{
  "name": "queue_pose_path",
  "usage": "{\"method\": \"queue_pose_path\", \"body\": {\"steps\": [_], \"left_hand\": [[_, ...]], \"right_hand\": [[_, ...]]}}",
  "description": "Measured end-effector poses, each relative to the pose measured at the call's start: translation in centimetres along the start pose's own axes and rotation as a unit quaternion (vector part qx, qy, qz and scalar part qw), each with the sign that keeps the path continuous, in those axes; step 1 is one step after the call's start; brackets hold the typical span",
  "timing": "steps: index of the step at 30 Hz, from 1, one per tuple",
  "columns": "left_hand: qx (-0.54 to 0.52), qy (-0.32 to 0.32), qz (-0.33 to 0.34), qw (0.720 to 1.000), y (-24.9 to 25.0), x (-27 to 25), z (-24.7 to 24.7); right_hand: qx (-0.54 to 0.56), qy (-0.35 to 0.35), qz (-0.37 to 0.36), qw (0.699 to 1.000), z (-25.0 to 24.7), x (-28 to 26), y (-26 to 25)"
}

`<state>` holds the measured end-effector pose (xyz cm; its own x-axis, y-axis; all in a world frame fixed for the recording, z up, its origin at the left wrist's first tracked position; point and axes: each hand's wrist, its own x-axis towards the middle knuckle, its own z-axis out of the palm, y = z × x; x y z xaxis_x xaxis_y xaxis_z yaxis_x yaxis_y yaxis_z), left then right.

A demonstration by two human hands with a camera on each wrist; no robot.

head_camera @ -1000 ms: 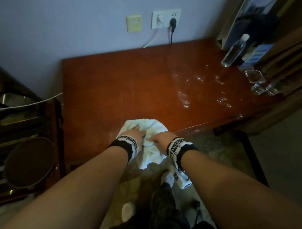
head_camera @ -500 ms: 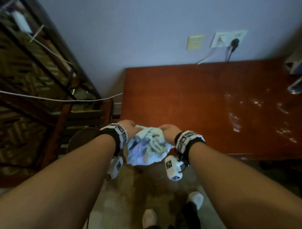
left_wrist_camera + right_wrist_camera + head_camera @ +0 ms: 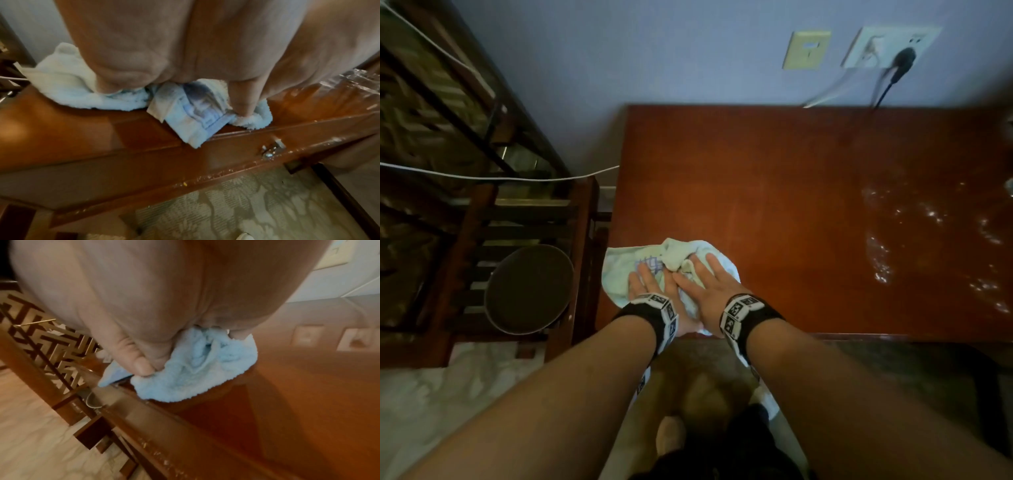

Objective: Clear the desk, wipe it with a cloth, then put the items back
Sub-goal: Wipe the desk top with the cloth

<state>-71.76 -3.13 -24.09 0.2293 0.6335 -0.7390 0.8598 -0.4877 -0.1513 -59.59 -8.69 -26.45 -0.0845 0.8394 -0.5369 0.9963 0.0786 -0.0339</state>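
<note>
Fingers of both hands lie spread and nearly flat on the cloth (image 3: 671, 263), the left hand (image 3: 650, 284) beside the right hand (image 3: 709, 287), pressing it down rather than gripping it. The pale terry cloth sits bunched at the near left corner of the surface (image 3: 791, 205), one flap hanging just over the front edge in the left wrist view. It looks soft, light and limp, so it will fold and slide under any push; flat palms on the thick middle bunch should steer it best, and a loose corner would only trail. Farther right the wood shows wet streaks (image 3: 887, 263). A round stool (image 3: 529, 289) stands left of the surface, under a white cable (image 3: 482, 176).
</note>
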Motion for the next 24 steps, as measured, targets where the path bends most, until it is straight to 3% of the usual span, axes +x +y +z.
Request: {"method": "queue_pose_path", "body": {"steps": [5,13,19,24], "left_hand": [[-0.047,0.005,-0.007,0.999,1.9,2.7,-4.0],[-0.056,0.024,-0.033,0.998,9.4,7.5,-10.8],[-0.065,0.032,-0.008,0.997,15.5,12.0,-17.2],[-0.067,0.041,0.053,0.995,22.4,15.4,-23.5]], "right_hand": [[0.076,-0.006,0.029,0.997,-2.8,0.8,4.4],[0.065,-0.015,0.031,0.997,-3.0,6.3,15.4],[0.134,-0.035,0.068,0.988,-6.6,6.2,24.7],[0.158,-0.047,0.134,0.977,-8.5,6.0,34.1]]}}
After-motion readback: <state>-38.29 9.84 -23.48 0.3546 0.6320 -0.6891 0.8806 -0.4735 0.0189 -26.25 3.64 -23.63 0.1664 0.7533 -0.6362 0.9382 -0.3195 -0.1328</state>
